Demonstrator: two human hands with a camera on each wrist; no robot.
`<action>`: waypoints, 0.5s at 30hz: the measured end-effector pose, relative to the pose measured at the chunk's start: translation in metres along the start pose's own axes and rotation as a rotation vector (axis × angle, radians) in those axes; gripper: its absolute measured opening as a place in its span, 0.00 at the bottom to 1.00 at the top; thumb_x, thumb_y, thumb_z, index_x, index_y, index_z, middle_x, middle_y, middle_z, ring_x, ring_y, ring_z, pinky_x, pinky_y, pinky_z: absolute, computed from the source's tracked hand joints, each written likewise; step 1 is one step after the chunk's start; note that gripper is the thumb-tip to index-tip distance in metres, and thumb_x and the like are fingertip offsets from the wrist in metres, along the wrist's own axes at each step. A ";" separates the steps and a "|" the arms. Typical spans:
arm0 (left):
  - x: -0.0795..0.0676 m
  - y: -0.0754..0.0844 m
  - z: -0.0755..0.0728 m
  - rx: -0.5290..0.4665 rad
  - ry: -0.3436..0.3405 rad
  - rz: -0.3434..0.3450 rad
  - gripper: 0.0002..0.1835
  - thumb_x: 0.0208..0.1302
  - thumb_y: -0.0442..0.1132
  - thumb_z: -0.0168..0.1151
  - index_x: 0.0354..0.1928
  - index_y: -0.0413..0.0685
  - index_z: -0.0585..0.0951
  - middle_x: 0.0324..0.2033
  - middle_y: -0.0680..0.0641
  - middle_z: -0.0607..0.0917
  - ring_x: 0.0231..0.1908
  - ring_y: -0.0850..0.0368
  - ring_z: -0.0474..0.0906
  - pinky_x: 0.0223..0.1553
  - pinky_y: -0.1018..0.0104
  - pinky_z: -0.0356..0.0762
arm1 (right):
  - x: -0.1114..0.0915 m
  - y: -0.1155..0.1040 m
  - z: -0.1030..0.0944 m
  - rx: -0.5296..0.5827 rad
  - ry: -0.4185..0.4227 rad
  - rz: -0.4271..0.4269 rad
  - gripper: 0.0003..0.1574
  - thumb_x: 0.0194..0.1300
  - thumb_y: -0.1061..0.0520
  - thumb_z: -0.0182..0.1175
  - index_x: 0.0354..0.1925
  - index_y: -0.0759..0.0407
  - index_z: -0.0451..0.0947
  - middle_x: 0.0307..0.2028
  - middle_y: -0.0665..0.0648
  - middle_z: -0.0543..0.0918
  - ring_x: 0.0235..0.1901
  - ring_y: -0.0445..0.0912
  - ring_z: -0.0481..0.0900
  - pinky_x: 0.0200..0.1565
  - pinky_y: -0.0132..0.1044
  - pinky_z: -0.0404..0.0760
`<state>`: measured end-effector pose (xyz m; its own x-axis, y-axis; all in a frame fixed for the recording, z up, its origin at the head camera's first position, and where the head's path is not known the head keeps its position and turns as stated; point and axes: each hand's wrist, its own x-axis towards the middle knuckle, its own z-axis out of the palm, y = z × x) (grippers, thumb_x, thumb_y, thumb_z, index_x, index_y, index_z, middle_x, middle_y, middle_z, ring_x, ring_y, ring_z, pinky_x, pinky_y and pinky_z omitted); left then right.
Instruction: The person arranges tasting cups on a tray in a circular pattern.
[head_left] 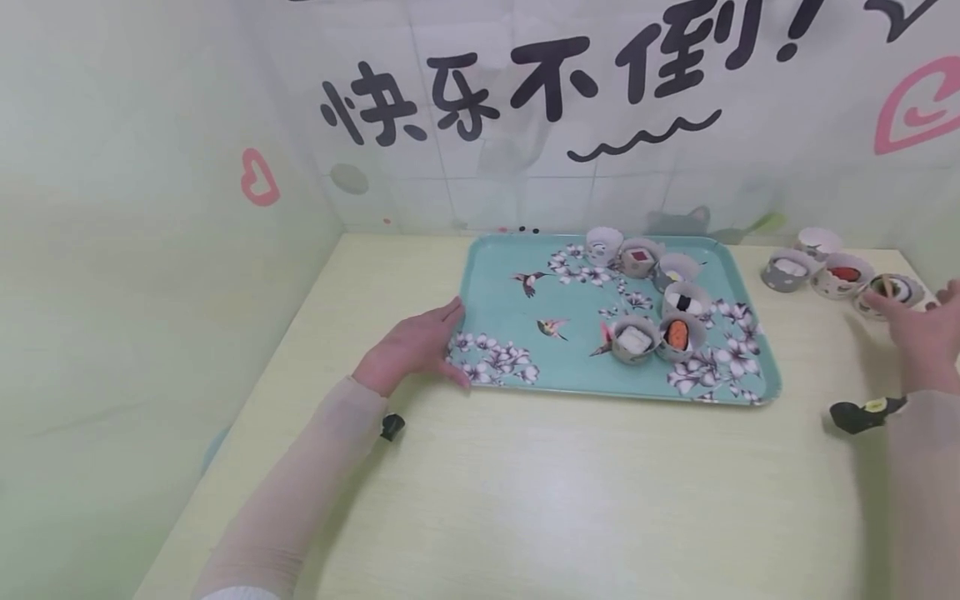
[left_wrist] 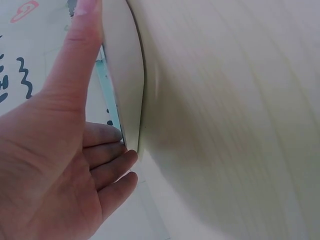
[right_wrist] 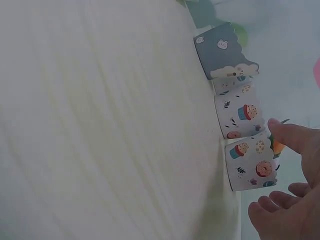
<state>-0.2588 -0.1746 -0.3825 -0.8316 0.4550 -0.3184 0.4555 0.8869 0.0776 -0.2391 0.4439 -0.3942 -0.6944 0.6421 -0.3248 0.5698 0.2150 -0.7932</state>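
Note:
My left hand [head_left: 416,337] touches the left edge of the turquoise flowered tray [head_left: 502,292], fingers along its side and thumb by the front corner. In the left wrist view the fingers lie loosely against the rim. Over at the far right, my right hand [head_left: 926,329] is spread around a patterned paper baking cup [right_wrist: 250,165]. Its thumb is right at the rim beside something orange inside, and its other fingers stand below the cup. On the tray's right half, several cups hold small sushi-like pieces, among them an orange one [head_left: 677,335] and a black-banded white one [head_left: 684,303].
Behind the right hand stand a grey cup [head_left: 786,281], a cup with a red piece [head_left: 843,275] and a white cup [head_left: 819,242]. A black strap piece [head_left: 855,417] is by the right wrist. Walls enclose the table [head_left: 525,492] at left and back.

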 end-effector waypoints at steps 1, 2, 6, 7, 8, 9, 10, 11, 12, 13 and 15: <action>0.000 0.000 0.000 0.001 -0.002 0.000 0.75 0.37 0.75 0.71 0.78 0.38 0.47 0.79 0.39 0.47 0.77 0.41 0.52 0.74 0.49 0.63 | 0.001 0.001 0.000 -0.017 -0.002 -0.007 0.67 0.63 0.31 0.60 0.79 0.40 0.25 0.81 0.51 0.34 0.81 0.48 0.35 0.80 0.42 0.46; 0.000 0.000 0.000 0.000 -0.004 -0.002 0.75 0.37 0.75 0.71 0.78 0.38 0.47 0.79 0.39 0.47 0.77 0.41 0.52 0.74 0.49 0.63 | 0.001 0.001 -0.001 -0.032 -0.006 -0.009 0.66 0.63 0.31 0.59 0.79 0.41 0.25 0.81 0.52 0.35 0.81 0.49 0.36 0.80 0.42 0.47; 0.000 0.000 0.000 -0.009 -0.017 -0.008 0.75 0.37 0.75 0.71 0.79 0.38 0.46 0.79 0.40 0.46 0.77 0.42 0.51 0.74 0.49 0.63 | 0.001 0.003 -0.001 -0.080 -0.017 -0.014 0.66 0.65 0.31 0.58 0.79 0.46 0.26 0.81 0.56 0.37 0.80 0.50 0.40 0.80 0.44 0.49; 0.000 0.000 0.000 -0.011 -0.020 -0.009 0.75 0.37 0.75 0.71 0.79 0.39 0.46 0.79 0.40 0.45 0.78 0.42 0.51 0.74 0.49 0.63 | 0.001 0.003 -0.001 -0.086 -0.021 -0.014 0.65 0.65 0.32 0.58 0.80 0.47 0.27 0.81 0.57 0.38 0.80 0.50 0.41 0.80 0.43 0.50; 0.000 0.000 0.001 -0.012 -0.022 -0.011 0.75 0.37 0.75 0.71 0.79 0.39 0.46 0.79 0.41 0.45 0.78 0.42 0.51 0.74 0.49 0.63 | 0.001 0.003 -0.001 -0.087 -0.026 -0.006 0.65 0.65 0.32 0.57 0.80 0.47 0.27 0.81 0.56 0.38 0.80 0.49 0.42 0.80 0.43 0.51; 0.000 0.000 0.001 -0.012 -0.022 -0.010 0.75 0.38 0.75 0.71 0.79 0.39 0.46 0.79 0.40 0.45 0.78 0.42 0.51 0.74 0.49 0.63 | 0.001 0.003 -0.001 -0.094 -0.028 -0.003 0.64 0.66 0.33 0.57 0.80 0.48 0.28 0.81 0.57 0.39 0.80 0.49 0.43 0.80 0.43 0.52; 0.000 0.000 0.001 -0.010 -0.022 -0.011 0.75 0.38 0.75 0.71 0.78 0.38 0.46 0.79 0.40 0.45 0.78 0.42 0.51 0.74 0.49 0.63 | 0.001 0.003 0.000 -0.100 -0.030 0.001 0.64 0.66 0.33 0.57 0.80 0.48 0.29 0.81 0.58 0.40 0.80 0.48 0.45 0.80 0.42 0.53; 0.000 0.000 0.001 -0.008 -0.023 -0.012 0.75 0.38 0.75 0.71 0.78 0.38 0.46 0.79 0.40 0.45 0.78 0.42 0.51 0.74 0.49 0.64 | 0.002 0.003 0.000 -0.102 -0.033 0.003 0.63 0.66 0.34 0.57 0.80 0.49 0.29 0.81 0.58 0.40 0.80 0.47 0.45 0.79 0.42 0.53; 0.000 0.000 0.001 -0.007 -0.021 -0.013 0.75 0.38 0.75 0.71 0.78 0.38 0.46 0.79 0.40 0.45 0.78 0.42 0.51 0.74 0.49 0.64 | 0.003 0.002 0.001 -0.121 -0.034 0.001 0.62 0.67 0.34 0.56 0.80 0.51 0.31 0.81 0.60 0.41 0.79 0.49 0.46 0.79 0.43 0.54; 0.000 0.000 0.001 -0.006 -0.021 -0.014 0.75 0.38 0.75 0.71 0.78 0.38 0.46 0.79 0.40 0.45 0.78 0.42 0.51 0.74 0.50 0.64 | 0.004 0.002 0.001 -0.132 -0.035 0.005 0.62 0.67 0.34 0.55 0.80 0.52 0.31 0.80 0.61 0.41 0.79 0.50 0.47 0.79 0.44 0.54; 0.001 0.000 0.001 -0.004 -0.022 -0.014 0.75 0.38 0.75 0.70 0.79 0.39 0.45 0.79 0.40 0.45 0.78 0.43 0.50 0.74 0.50 0.63 | 0.006 0.002 0.002 -0.163 -0.029 0.004 0.60 0.67 0.34 0.54 0.80 0.56 0.34 0.80 0.63 0.43 0.79 0.54 0.48 0.79 0.48 0.55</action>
<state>-0.2591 -0.1746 -0.3834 -0.8309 0.4405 -0.3399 0.4423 0.8936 0.0768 -0.2430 0.4473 -0.3990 -0.7031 0.6221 -0.3444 0.6347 0.3306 -0.6985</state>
